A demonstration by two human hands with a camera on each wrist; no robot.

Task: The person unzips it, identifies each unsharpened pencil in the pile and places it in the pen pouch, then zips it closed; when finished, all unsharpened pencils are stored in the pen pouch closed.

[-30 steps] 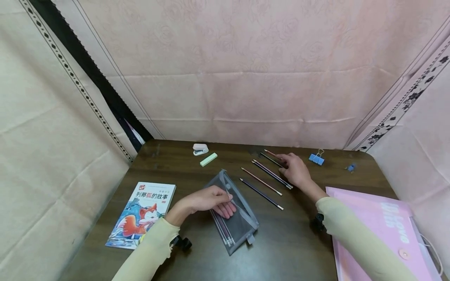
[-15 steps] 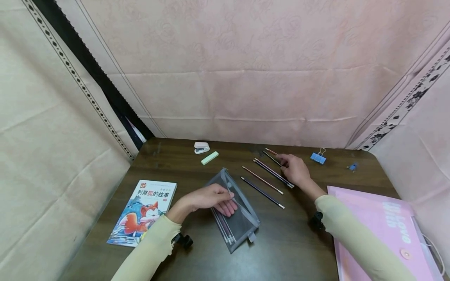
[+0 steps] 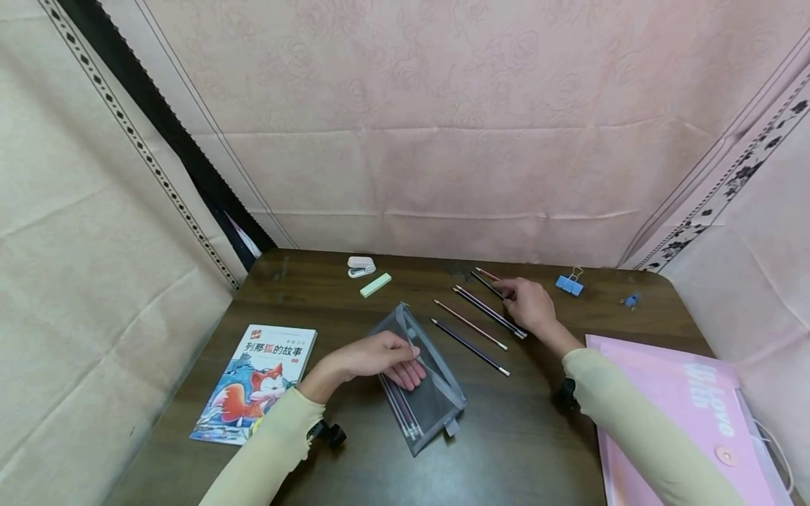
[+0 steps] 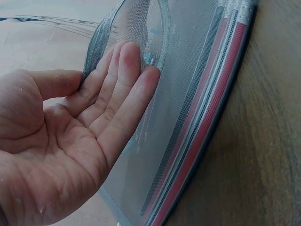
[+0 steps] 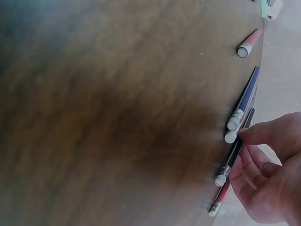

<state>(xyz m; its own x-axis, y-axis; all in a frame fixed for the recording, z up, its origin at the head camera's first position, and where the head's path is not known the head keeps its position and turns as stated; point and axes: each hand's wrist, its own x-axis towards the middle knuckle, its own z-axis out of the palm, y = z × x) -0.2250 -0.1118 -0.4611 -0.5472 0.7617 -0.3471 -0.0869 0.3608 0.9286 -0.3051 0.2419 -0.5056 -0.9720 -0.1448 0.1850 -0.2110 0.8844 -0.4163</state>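
Observation:
My left hand [image 3: 380, 357] pinches the opened edge of a grey mesh pencil case [image 3: 443, 411] between thumb and fingers. In the left wrist view the other fingers [image 4: 127, 89] lie against the mesh, with several pencils [image 4: 200, 117] along the case's far side. My right hand [image 3: 530, 306] is at the back of the table, its thumb and fingers on a black pencil [image 5: 233, 157] with a white eraser end. A red pencil [image 5: 222, 195] lies right beside it, partly behind the fingers. Close to the thumb rest two paired pencils [image 3: 487, 310], one of them dark blue.
A reddish pencil [image 3: 470, 325] and a dark blue pencil [image 3: 470, 346] lie between case and right hand. Behind are a white stapler [image 3: 361, 266], a green stick [image 3: 376, 284], a blue binder clip [image 3: 569, 284] and small blue item [image 3: 631, 301]. A book [image 3: 259, 383] and pink folder [image 3: 677, 407] flank them.
My right fingertips have shifted very slightly left along the black pencil. The left hand and the pencil case have stayed in place.

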